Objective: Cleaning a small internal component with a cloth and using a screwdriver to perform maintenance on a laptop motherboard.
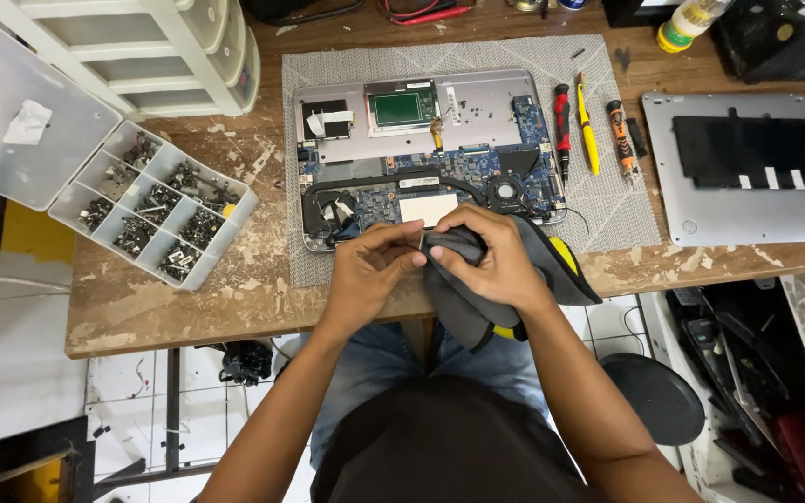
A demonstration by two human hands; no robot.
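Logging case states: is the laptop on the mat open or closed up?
Open: the laptop shows bare circuit board and fan; its grey cover lies apart.

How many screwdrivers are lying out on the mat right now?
3, side by side on the grey mat right of the open laptop: a red-and-black one, a yellow one and an orange one. Others may be hidden off the mat.

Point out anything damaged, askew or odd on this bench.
The wooden table is badly worn, its surface peeling in pale patches by the mat. The opened laptop lies square and the tools lie in a row. Both hands hold a grey cloth.
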